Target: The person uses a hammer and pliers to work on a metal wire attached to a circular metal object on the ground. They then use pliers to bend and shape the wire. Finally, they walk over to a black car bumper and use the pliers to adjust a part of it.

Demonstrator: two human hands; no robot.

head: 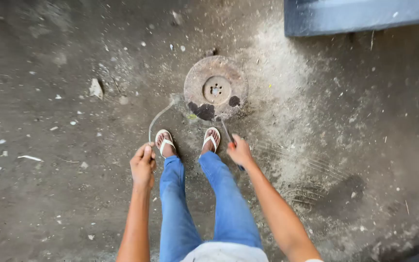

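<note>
Pinching a thin curved wire point(157, 119) in left hand point(143, 165) fingertips. Gripping a slim metal tool point(229, 136) (screwdriver-like) in right hand point(240, 151), fingers closed, rusty round disc point(215, 87) just beyond.

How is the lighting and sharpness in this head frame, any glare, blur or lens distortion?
Head view: soft, even daylight with no glare; the rusty disc and dusty floor are sharp. Slight motion blur on the tool in the right hand; the left hand pinching a wire is clear. Wide-angle lens stretches the forearms and corners.
</note>
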